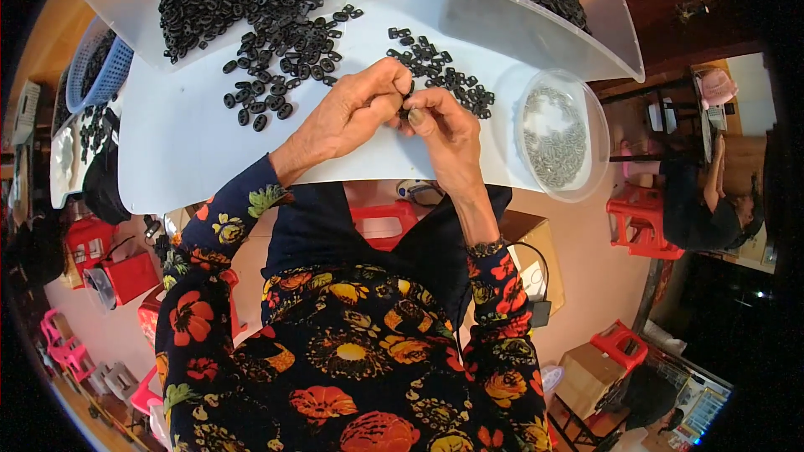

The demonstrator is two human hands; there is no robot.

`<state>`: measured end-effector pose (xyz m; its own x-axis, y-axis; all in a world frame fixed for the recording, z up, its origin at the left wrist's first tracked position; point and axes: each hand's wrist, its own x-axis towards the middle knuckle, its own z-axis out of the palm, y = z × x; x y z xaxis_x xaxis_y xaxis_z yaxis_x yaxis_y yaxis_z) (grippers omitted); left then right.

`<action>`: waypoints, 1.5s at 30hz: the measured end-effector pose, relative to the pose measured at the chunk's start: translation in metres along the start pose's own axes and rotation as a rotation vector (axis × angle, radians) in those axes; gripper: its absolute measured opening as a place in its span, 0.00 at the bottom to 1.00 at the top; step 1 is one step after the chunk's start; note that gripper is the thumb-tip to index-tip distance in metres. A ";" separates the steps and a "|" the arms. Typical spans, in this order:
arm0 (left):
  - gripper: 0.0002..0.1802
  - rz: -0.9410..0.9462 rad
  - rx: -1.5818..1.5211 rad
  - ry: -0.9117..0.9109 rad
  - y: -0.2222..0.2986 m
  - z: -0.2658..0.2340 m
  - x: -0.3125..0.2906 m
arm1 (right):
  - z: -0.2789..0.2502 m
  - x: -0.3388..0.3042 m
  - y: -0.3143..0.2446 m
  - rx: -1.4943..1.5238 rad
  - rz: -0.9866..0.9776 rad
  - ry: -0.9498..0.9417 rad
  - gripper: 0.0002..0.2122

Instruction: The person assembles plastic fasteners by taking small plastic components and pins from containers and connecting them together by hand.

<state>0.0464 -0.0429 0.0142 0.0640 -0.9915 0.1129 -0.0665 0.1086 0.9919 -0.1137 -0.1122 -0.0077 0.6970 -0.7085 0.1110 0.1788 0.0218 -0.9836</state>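
Over the near part of the white table point(176, 146), my left hand point(356, 113) and my right hand point(452, 134) meet with fingertips pinched together. Between them shows a small black plastic piece point(408, 102), mostly covered by the fingers, so I cannot make out which hand bears it. Left of my hands lie loose black oval pieces with two holes point(260, 122), spilling from a heap. Just beyond my right hand is a smaller scatter of little black pieces point(456, 79). A round clear dish point(598, 130) of small silvery pins point(557, 155) stands to the right.
Two translucent bins, one at the far left point(126, 0) and one at the far right point(502, 21), hold heaps of black pieces. A blue basket point(109, 75) sits at the left. Red stools point(641, 222) stand around; another person point(703, 201) sits off to the right.
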 end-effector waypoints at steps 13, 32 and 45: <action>0.07 -0.049 -0.108 0.213 -0.013 -0.006 0.000 | 0.005 -0.002 0.006 0.051 -0.009 0.079 0.05; 0.14 0.240 1.064 -0.133 0.007 0.015 -0.046 | 0.003 -0.002 0.008 0.142 -0.018 0.080 0.06; 0.05 -0.088 0.106 0.239 0.003 0.002 -0.031 | -0.001 -0.004 0.003 0.133 -0.008 -0.031 0.05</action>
<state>0.0427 -0.0122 0.0132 0.3063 -0.9506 0.0496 -0.1535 0.0021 0.9881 -0.1164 -0.1097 -0.0114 0.7160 -0.6868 0.1252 0.2734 0.1108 -0.9555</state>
